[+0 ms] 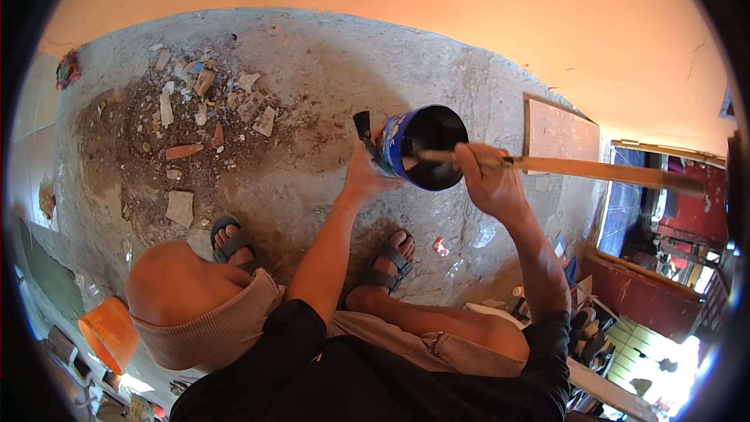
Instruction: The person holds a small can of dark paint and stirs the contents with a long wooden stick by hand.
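My left hand [361,171] grips the side of a blue bucket [396,135] with a dark inside, along with a black flat-ended object [362,126] that I cannot make out clearly. The bucket is tilted, its mouth facing up and to the right. My right hand [491,180] is closed round a long wooden stick [594,171] held across the bucket's mouth. A paler, thinner end of it reaches into the bucket, and its darker far end points out to the right.
Rubble [179,208] and dirt lie on the concrete floor [312,70] at left, below an orange wall [547,8]. A board [556,131] lies by the wall. An orange container [108,330] is at lower left. A doorway [629,207] and clutter [591,330] are at right.
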